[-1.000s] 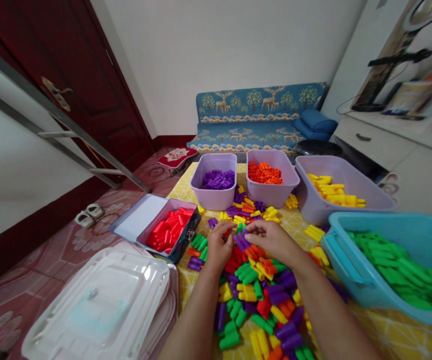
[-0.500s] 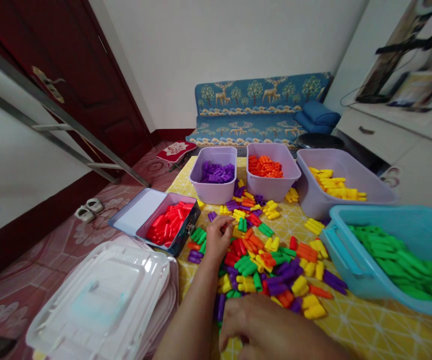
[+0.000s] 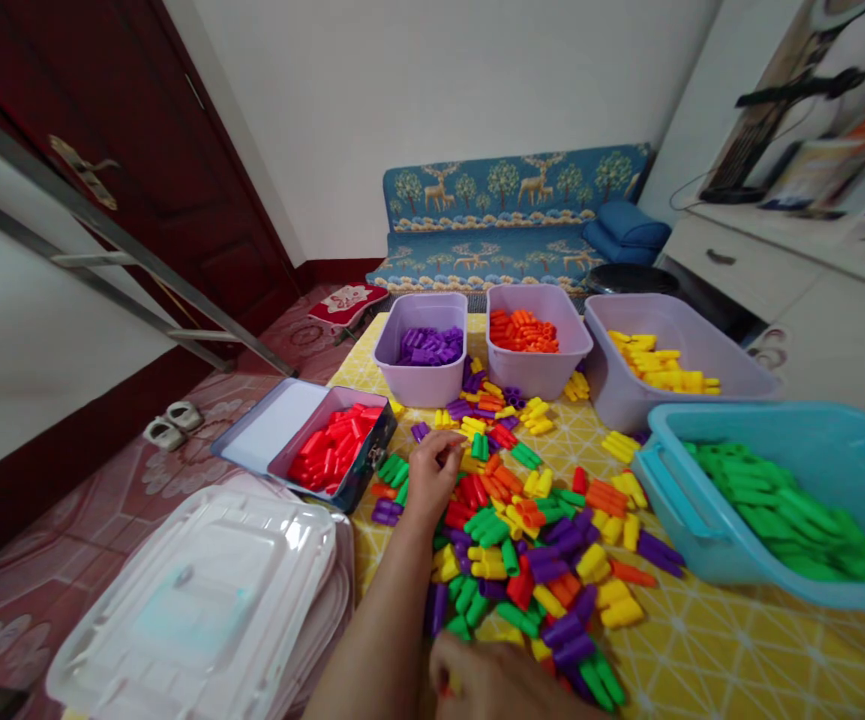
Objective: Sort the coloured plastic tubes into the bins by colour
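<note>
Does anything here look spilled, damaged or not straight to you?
Nothing looks damaged. The stacked lids at left look askew: lower ones stick out beyond the top one. Mixed-colour blocks lie loose across the table, while each bin seems to hold one colour.

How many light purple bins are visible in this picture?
3: a left bin with purple pieces, a middle bin with orange pieces, and a right bin with yellow pieces.
</note>
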